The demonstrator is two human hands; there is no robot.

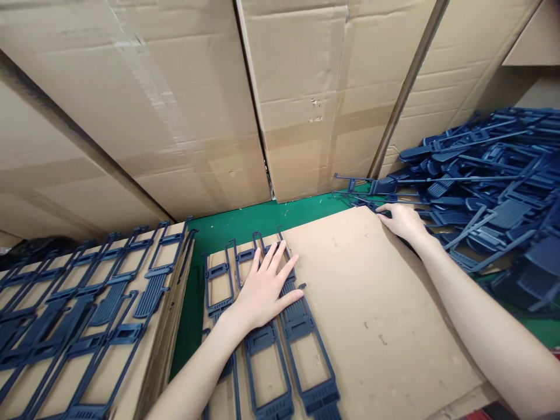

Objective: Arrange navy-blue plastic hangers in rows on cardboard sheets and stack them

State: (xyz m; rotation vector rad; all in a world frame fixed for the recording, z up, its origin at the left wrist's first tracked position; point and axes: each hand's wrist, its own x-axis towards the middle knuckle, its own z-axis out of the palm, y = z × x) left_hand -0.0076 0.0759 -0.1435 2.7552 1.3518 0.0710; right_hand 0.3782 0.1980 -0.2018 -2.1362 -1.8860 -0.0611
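My left hand (262,289) lies flat with fingers spread over a row of dark blue plastic frames (266,373). These long, open frames have ribbed plates and small hooks, and they rest side by side on a cardboard sheet (350,297). At the sheet's far right corner, my right hand (405,223) is closed, thumb and fingertips pinched on a dark blue plastic part at the edge of the loose pile (494,175). Its shape is mostly hidden by the fingers and other parts.
On the left, a stack of cardboard sheets (164,326) bears more of the same frames (114,297) in rows. Tall cardboard boxes (306,87) stand along the back. A green surface (245,219) shows between the stacks and the boxes.
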